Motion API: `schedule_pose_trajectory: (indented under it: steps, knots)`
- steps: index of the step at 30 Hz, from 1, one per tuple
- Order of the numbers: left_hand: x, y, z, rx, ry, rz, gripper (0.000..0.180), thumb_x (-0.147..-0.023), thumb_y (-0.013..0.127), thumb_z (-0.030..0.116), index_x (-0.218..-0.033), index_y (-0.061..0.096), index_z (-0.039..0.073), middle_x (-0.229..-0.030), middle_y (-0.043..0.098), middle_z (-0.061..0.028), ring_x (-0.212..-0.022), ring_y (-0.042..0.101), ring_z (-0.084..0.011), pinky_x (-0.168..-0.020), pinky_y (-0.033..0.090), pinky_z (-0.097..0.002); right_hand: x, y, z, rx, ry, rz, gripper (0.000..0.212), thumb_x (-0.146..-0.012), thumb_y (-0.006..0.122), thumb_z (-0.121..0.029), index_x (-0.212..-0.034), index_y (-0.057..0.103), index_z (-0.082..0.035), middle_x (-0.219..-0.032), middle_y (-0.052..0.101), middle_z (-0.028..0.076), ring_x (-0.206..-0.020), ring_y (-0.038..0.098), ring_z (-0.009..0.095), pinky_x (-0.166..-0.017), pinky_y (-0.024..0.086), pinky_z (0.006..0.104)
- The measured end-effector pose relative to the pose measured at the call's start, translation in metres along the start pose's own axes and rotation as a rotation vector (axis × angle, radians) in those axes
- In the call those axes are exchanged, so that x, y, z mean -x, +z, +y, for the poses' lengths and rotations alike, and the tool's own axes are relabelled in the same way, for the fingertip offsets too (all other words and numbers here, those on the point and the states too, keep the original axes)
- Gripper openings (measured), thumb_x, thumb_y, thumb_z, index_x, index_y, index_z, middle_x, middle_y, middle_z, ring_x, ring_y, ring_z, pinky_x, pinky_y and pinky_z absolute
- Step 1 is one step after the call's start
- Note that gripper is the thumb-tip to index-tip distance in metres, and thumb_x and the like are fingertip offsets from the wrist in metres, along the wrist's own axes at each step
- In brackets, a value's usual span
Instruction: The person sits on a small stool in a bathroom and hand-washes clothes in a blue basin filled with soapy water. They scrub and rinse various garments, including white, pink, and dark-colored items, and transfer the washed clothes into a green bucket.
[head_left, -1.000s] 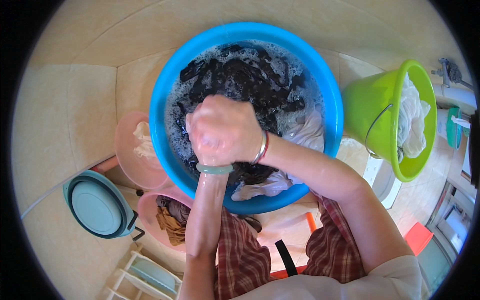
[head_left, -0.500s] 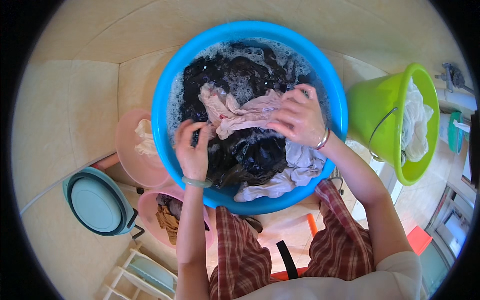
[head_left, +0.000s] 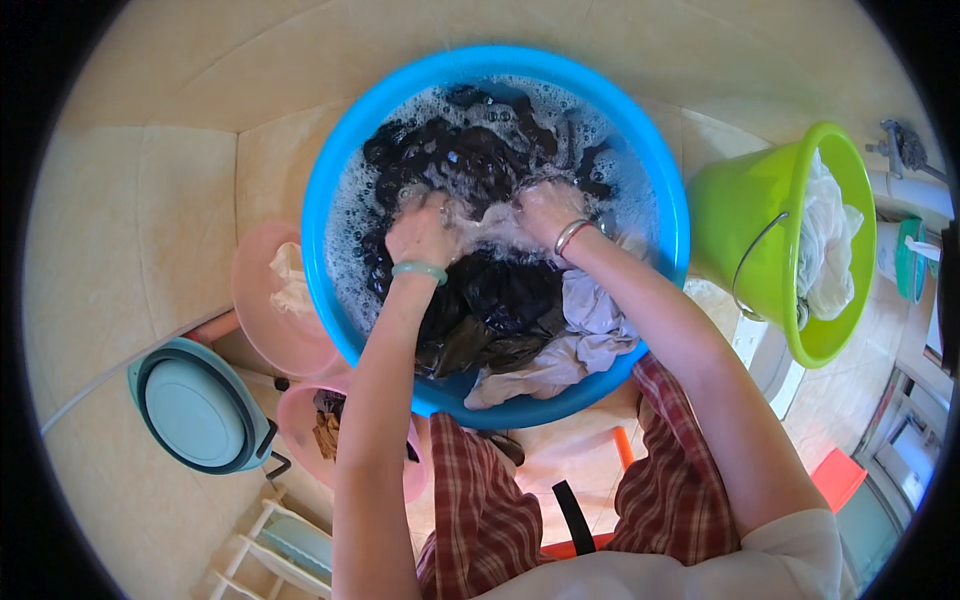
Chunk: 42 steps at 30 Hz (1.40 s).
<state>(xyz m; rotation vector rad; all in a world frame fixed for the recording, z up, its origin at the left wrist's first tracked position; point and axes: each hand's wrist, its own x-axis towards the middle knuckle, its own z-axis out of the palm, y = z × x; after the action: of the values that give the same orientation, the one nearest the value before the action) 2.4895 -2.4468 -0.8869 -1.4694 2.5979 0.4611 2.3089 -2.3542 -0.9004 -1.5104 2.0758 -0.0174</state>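
Observation:
A large blue basin (head_left: 318,225) holds sudsy water and soaked laundry. My left hand (head_left: 424,230), with a pale green bangle on the wrist, is closed on one end of a light pink garment (head_left: 492,228) in the water. The other end is in my right hand (head_left: 552,212), also closed, a silver bangle at its wrist. Fingertips of both hands are partly hidden by water and foam. Dark clothes (head_left: 440,160) float beyond and beneath the hands. A pale grey-white garment (head_left: 590,300) lies against the basin's near right side.
A lime-green bucket (head_left: 740,205) with white cloth (head_left: 828,240) stands right of the basin. On the left are a pink basin (head_left: 255,300) with cream cloth, another pink basin (head_left: 300,440) with dark and brown clothes, and a teal folding basin (head_left: 195,410). A tap (head_left: 905,148) is at far right.
Both hands have moved down into the water and closer together, taking the light pink garment under. My left hand, with fingers bent apart before, has closed on the garment.

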Motion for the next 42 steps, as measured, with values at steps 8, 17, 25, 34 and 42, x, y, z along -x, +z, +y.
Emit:
schedule_pose_trajectory:
  steps: [8,17,25,34,42]
  knots:
    - [0.057,-0.086,0.005,0.252,0.303,0.587,0.017,-0.071,0.075,0.005,-0.088,0.071,0.010,-0.102,0.066,-0.0056,-0.082,0.063,-0.0264,-0.074,0.051,-0.0367,0.065,-0.041,0.015,-0.221,-0.193,0.601,0.014,-0.078,0.068,-0.016,-0.090,0.064,-0.010,-0.092,0.067,0.007,-0.094,0.062,0.030,-0.075,0.051,0.0413]
    - [0.072,-0.150,0.058,1.281,0.131,0.157,0.051,-0.082,0.073,0.000,-0.126,0.048,0.005,-0.111,0.061,-0.0070,-0.094,0.061,-0.0129,-0.074,0.052,-0.0240,0.087,-0.145,-0.075,-1.492,-0.478,0.292,0.024,-0.087,0.072,-0.015,-0.099,0.059,0.000,-0.078,0.062,0.007,-0.068,0.060,0.011,-0.062,0.050,0.0266]
    - [0.072,-0.145,0.057,1.489,0.133,0.355,0.046,-0.091,0.060,0.000,-0.135,0.046,-0.001,-0.118,0.063,-0.0112,-0.100,0.064,-0.0167,-0.076,0.055,-0.0292,0.044,-0.069,-0.038,-0.998,-0.602,0.367,0.111,-0.060,0.090,-0.035,-0.148,0.030,-0.005,-0.135,0.051,0.019,-0.124,0.049,0.035,-0.109,0.034,0.0438]
    - [0.043,-0.099,-0.020,1.259,-0.213,0.264,0.029,-0.092,0.065,0.011,-0.119,0.056,0.004,-0.106,0.066,-0.0065,-0.089,0.066,-0.0135,-0.063,0.054,-0.0246,0.031,-0.025,-0.022,-0.429,-0.266,0.438,0.063,-0.065,0.081,-0.016,-0.122,0.055,-0.012,-0.108,0.063,0.012,-0.104,0.060,0.033,-0.086,0.048,0.0439]
    - [0.059,-0.027,-0.008,1.164,-0.310,0.186,0.064,-0.093,0.067,0.023,-0.147,0.036,0.007,-0.118,0.062,-0.0092,-0.108,0.059,-0.0174,-0.084,0.053,-0.0323,0.005,0.003,-0.006,-0.137,-0.055,0.236,0.035,-0.083,0.061,-0.015,-0.117,0.057,-0.007,-0.104,0.064,0.019,-0.099,0.064,0.036,-0.080,0.053,0.0499]
